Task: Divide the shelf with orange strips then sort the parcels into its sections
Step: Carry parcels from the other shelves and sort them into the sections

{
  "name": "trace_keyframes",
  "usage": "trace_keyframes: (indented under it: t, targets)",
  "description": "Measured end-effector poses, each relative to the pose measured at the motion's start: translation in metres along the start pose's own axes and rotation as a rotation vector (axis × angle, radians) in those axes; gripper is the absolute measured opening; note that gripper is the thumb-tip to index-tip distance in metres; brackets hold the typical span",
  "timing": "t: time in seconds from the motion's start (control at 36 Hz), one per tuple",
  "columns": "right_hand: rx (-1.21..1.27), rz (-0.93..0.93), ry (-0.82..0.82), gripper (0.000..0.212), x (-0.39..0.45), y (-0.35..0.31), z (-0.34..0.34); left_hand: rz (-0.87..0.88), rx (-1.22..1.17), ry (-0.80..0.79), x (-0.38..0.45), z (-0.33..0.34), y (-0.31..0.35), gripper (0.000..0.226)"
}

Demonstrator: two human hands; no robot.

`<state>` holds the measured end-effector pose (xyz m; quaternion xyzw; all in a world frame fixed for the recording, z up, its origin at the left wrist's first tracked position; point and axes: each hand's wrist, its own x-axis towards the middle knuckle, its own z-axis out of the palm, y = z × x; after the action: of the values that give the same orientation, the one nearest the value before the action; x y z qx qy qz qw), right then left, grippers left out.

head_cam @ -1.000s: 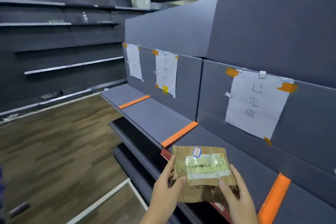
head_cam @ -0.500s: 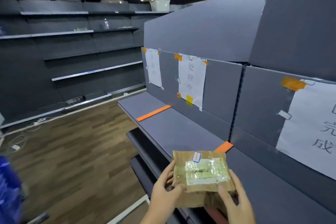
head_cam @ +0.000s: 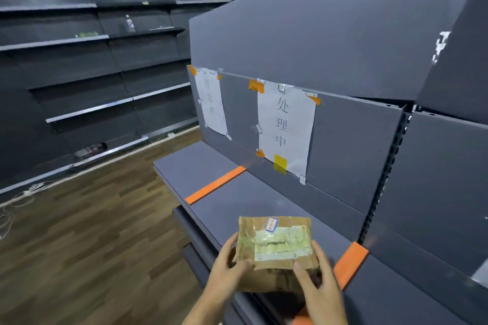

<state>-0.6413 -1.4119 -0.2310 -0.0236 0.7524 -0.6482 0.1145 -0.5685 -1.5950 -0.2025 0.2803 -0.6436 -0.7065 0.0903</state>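
With left hand and right hand gripping the parcel, lower it flat between the orange strips; release only once seated.

Two bare hands and forearms enter the view from the lower edge, at about 6 o'clock. Left hand: no glove, ring or wristband visible; the wrist and the visible length of forearm are uncovered, with no sleeve edge in view. Right hand: likewise ungloved, with no ring, watch or strap showing; its thumbnail, at roughly 11 o'clock on the hand, is short and unpainted. The right wrist is bare down to the picture's edge. Both hands are slightly blurred, so finer marks cannot be made out. No other part of the person is visible.
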Motion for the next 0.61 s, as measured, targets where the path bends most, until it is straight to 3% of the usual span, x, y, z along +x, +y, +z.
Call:
trace_keyframes:
  t: [0.17, 0.42, 0.61]
  targets:
    - [-0.014, 0.029, 0.007, 0.061, 0.049, 0.005, 0.051, 0.043, 0.023, -0.116, 0.076, -0.038, 0.001, 0.070]
    - [-0.066, 0.109, 0.156, 0.068, 0.116, 0.011, 0.141, -0.013, 0.099, -0.326, 0.221, -0.099, 0.011, 0.065]
    - [-0.110, 0.174, 0.291, 0.083, 0.158, 0.012, 0.207, -0.036, 0.158, -0.491, 0.309, -0.127, 0.029, 0.076]
